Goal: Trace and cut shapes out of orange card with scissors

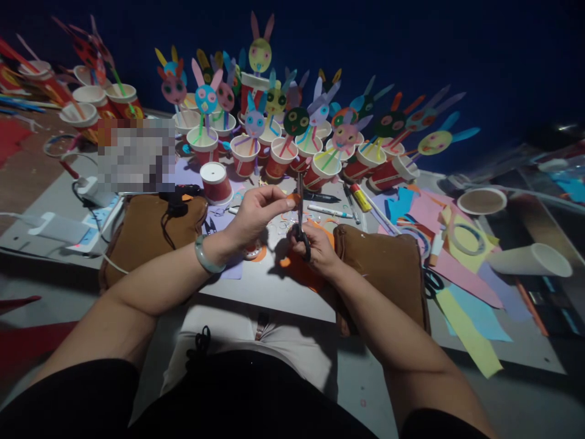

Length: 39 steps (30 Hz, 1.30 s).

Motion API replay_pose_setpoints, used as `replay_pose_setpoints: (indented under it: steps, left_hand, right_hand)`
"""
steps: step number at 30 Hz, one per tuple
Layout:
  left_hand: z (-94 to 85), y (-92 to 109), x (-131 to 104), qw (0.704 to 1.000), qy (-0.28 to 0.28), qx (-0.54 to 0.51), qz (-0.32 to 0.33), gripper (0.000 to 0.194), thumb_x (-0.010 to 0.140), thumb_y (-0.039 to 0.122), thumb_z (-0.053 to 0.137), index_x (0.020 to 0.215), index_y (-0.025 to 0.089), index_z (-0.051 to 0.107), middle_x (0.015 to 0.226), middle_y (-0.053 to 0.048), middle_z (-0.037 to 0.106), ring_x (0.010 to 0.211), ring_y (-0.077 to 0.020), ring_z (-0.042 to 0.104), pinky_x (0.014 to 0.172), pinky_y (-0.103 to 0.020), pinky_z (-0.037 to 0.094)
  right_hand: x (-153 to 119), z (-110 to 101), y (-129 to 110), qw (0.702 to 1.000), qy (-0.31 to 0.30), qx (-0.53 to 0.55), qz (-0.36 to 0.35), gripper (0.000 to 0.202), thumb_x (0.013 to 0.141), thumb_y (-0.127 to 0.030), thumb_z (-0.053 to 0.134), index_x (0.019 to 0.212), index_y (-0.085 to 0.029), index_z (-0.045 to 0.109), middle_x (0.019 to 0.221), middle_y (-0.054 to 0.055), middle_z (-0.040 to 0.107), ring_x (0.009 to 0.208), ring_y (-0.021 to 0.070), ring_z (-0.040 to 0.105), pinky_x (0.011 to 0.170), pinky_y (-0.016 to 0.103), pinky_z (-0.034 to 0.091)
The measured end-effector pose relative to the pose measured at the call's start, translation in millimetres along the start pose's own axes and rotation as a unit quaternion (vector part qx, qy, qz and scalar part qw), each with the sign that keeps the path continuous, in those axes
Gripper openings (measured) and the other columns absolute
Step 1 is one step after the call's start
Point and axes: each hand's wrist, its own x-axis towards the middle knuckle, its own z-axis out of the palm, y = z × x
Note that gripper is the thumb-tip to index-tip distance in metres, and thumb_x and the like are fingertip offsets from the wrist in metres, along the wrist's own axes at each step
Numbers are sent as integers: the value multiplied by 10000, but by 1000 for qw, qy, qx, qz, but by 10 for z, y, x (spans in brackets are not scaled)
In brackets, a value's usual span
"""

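Between the thumb and fingers of my left hand (253, 213) is a small piece of orange paper (293, 199). My right hand (315, 245) grips a pair of black-handled scissors (300, 231), blades pointing up and away from me. The blades stand right beside the orange paper; I cannot tell whether they touch it. Under my right hand a larger orange paper (305, 272) lies on the white table (274, 297). Small paper scraps (276, 227) are scattered on the tabletop just beyond my hands. An upside-down red paper cup (216, 184) stands to the left of them.
Several red paper cups (282, 160) with paper rabbit heads on straws line the back. Brown cushions (388, 268) flank my arms. Coloured paper (427, 210), a tape roll (466, 238) and other scissors (432, 283) lie right. A glue stick (360, 197) and markers (329, 211) lie ahead; a power strip (94, 231) sits left.
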Motion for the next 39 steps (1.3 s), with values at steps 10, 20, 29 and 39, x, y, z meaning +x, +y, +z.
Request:
replay_pose_setpoints:
  steps: [10, 20, 29, 39]
  left_hand:
    - [-35, -42, 10, 1000, 2, 3, 29, 243, 689, 321, 828, 672, 164, 644, 645, 34, 616, 589, -71, 506, 591, -219, 412]
    - [-28, -38, 18, 999, 12, -7, 38, 246, 667, 315, 847, 664, 166, 652, 645, 29, 629, 585, -72, 527, 610, -219, 454]
    - [-38, -17, 22, 999, 23, 15, 41, 235, 683, 318, 824, 670, 171, 642, 675, 20, 647, 629, -85, 547, 627, -225, 457]
    - [-49, -30, 36, 995, 34, 47, 77, 201, 717, 323, 787, 679, 176, 655, 689, 11, 661, 655, -103, 566, 647, -247, 454]
  right_hand:
    - [10, -17, -48, 1000, -12, 6, 12, 630, 760, -806, 588, 612, -201, 496, 565, -18, 492, 572, 125, 433, 617, 299, 350]
    - [18, -19, -57, 999, -27, 2, 23, 583, 796, -745, 590, 603, -207, 474, 540, -27, 458, 553, 118, 402, 589, 288, 348]
    - [10, -20, -53, 999, -30, 10, 19, 605, 790, -774, 579, 612, -205, 478, 546, -26, 456, 560, 120, 398, 589, 285, 341]
    - [10, -19, -41, 999, -36, 23, 14, 607, 786, -773, 592, 607, -203, 482, 542, -28, 450, 553, 118, 388, 580, 281, 336]
